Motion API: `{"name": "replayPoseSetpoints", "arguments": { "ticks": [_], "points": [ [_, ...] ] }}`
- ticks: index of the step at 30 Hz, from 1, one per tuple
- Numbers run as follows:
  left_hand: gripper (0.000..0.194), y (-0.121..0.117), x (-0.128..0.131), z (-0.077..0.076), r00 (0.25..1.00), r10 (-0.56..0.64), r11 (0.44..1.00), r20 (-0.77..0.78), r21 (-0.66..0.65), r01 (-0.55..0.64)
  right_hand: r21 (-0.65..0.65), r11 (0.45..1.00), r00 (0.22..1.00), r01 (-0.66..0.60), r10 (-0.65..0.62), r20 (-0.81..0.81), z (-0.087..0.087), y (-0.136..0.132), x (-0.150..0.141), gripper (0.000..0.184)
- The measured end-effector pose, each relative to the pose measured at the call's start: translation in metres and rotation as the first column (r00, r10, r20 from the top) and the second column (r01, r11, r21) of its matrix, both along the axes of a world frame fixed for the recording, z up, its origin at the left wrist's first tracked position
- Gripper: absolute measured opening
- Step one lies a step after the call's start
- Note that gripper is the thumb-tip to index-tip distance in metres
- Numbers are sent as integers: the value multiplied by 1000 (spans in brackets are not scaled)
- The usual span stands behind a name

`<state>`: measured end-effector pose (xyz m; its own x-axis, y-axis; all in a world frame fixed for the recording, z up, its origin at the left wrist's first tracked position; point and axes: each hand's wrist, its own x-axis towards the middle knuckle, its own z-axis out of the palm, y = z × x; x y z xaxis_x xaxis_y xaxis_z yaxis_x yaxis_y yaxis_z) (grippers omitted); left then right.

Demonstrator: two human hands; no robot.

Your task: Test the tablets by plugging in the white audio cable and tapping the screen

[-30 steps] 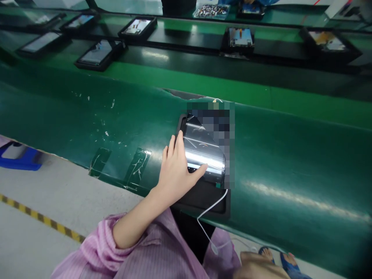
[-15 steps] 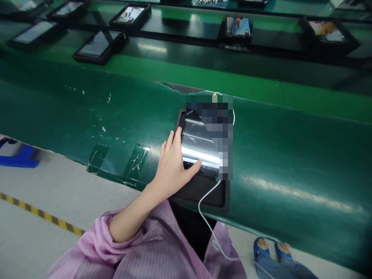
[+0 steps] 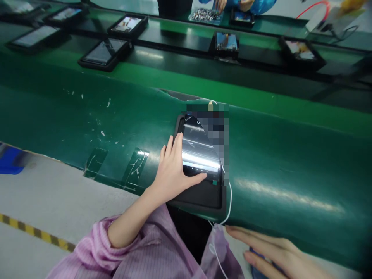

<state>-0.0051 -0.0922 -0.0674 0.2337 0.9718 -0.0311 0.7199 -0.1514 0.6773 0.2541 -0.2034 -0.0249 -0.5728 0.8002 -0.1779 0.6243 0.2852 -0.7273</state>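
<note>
A dark tablet [image 3: 197, 149] with a glossy, reflective screen lies on a black tray [image 3: 200, 195] at the bench edge; a pixelated patch hides its right part. My left hand [image 3: 173, 170] rests on the tablet's lower left, fingers stretched along the left side and thumb spread over the bottom edge. Low on the right, my right hand [image 3: 270, 250] is held with its fingers extended and apart. Its fingertips are close to a white cable [image 3: 231, 199], which curves down past the tray; whether they touch it I cannot tell.
Beyond the green bench [image 3: 279, 155], several devices in black holders, such as a lit screen [image 3: 226, 42], stand on a green line. At the far side, a person's hands [image 3: 245, 4] are over another device beside a bag of small parts [image 3: 205, 15].
My right hand has come into view at the lower right. The white cable now bends farther right. My left thumb has slid slightly right, and the camera view has tilted up.
</note>
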Motion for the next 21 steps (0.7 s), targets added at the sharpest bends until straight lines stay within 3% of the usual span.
{"name": "replayPoseSetpoints", "arguments": {
  "ticks": [4,6,10,13,17,21],
  "points": [
    [123,1,1,-2,999,-5,999,-34,40,6,25,1000,997,4,-2,-83,27,63,-6,25],
    [124,1,1,-3,999,-9,999,-46,52,11,33,993,983,111,-105,-149,31,107,-17,23],
    [120,1,1,-3,997,-24,998,-73,54,28,173,871,875,460,-411,-254,13,199,-40,25],
    [121,1,2,-6,996,-36,996,-80,80,42,111,790,788,603,-569,-234,-9,251,-50,19],
    [122,1,2,-10,995,-37,995,-96,90,46,8,777,760,629,-613,-215,-25,286,-56,24],
    [120,3,1,-12,993,-40,998,-109,48,46,-100,814,777,573,-578,-250,-31,293,-58,30]
  ]
}}
